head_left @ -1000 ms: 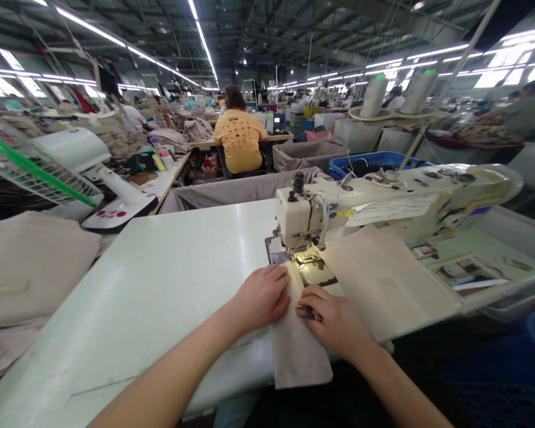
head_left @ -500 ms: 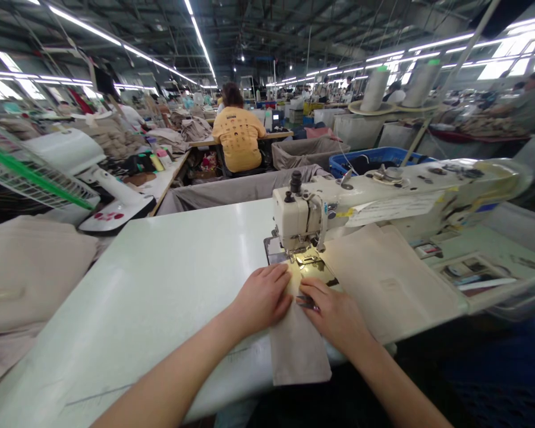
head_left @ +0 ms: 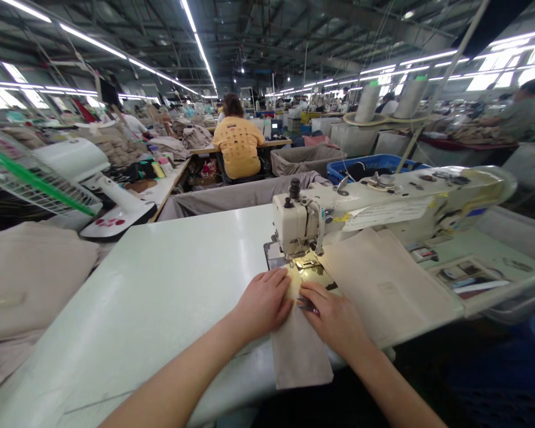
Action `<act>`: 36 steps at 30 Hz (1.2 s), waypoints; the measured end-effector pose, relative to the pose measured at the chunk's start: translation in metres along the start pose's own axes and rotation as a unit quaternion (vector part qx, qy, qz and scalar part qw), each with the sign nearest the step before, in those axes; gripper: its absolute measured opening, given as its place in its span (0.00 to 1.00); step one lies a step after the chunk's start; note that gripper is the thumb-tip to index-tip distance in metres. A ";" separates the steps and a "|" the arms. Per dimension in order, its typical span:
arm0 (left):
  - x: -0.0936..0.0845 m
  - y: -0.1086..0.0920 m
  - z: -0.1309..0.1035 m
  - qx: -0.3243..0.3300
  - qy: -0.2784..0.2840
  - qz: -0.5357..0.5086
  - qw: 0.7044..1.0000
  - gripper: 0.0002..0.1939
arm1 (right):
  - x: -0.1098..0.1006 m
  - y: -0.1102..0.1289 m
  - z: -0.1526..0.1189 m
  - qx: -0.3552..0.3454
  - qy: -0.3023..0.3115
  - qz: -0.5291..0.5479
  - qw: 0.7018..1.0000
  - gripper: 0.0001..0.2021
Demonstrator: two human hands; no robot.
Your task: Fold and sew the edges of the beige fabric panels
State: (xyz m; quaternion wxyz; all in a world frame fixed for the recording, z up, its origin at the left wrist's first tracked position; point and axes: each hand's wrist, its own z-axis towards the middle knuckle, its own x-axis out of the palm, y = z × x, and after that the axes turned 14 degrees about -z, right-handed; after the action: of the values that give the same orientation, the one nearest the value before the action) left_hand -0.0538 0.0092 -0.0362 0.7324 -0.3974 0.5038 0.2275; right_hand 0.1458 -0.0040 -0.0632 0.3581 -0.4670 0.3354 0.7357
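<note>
- The blue basket [head_left: 336, 173] behind the sewing machine [head_left: 293, 223] holds dark material, too indistinct to name.
- The grey cloth-lined bin [head_left: 223, 199] stands along the far edge of the bench [head_left: 173, 285]; its inside is hidden behind its wall.
- At the bench's right end, a shallow tray [head_left: 437, 275] carries small objects, with a long pale strip-like piece across its near side.
- The left hand [head_left: 267, 300] lies on the beige cloth strip [head_left: 301, 353], fingers close together and bent, tips near the presser foot; I cannot tell whether its grip pinches the cloth or only presses.
- The right hand [head_left: 332, 312] has its grip closed around a small metal tool [head_left: 307, 305], whose dark point shows beyond the fingers; its fingertips also touch the strip's right edge.
- The strip, smooth and matte, runs from under the machine's head between the hands, its squared near end hanging past the bench edge.
- A broad beige panel [head_left: 383, 285] lies flat to the right, bearing a small rectangular mark.
- More beige cloth [head_left: 35, 273] is piled softly at left.
- The bench is pale green, smooth and glossy; the machine is cream-coloured with rounded corners.
</note>
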 end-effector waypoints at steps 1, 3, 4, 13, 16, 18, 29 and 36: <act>0.000 0.000 0.000 0.001 -0.002 0.000 1.000 0.17 | 0.000 0.000 0.000 -0.001 -0.001 0.001 1.000 0.08; 0.001 0.001 0.000 0.005 -0.004 -0.003 1.000 0.16 | -0.001 0.000 0.000 -0.002 0.000 0.003 1.000 0.08; 0.001 0.002 -0.001 0.005 -0.004 -0.004 1.000 0.17 | -0.001 0.001 0.000 -0.002 0.001 0.004 1.000 0.08; 0.000 0.002 0.000 0.009 0.003 0.001 1.000 0.16 | -0.004 0.000 0.003 -0.005 0.036 -0.021 0.999 0.11; -0.003 0.000 0.001 0.010 0.002 0.008 1.000 0.17 | -0.005 0.000 0.003 -0.001 0.043 -0.027 0.999 0.12; -0.006 -0.002 0.001 0.031 0.017 0.003 0.999 0.14 | -0.005 0.001 0.001 -0.003 0.045 -0.026 0.999 0.13; -0.010 -0.009 0.002 0.074 0.057 -0.018 0.995 0.09 | -0.010 0.000 -0.005 0.001 0.091 -0.026 0.996 0.15; -0.010 0.007 0.010 0.044 0.031 -0.008 0.999 0.12 | -0.011 -0.002 0.020 0.006 0.113 -0.046 0.992 0.12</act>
State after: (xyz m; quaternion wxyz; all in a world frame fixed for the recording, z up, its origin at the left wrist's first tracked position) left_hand -0.0567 0.0218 -0.0279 0.7350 -0.3757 0.5327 0.1866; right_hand 0.1421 0.0111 -0.0471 0.3539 -0.5600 0.3566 0.6588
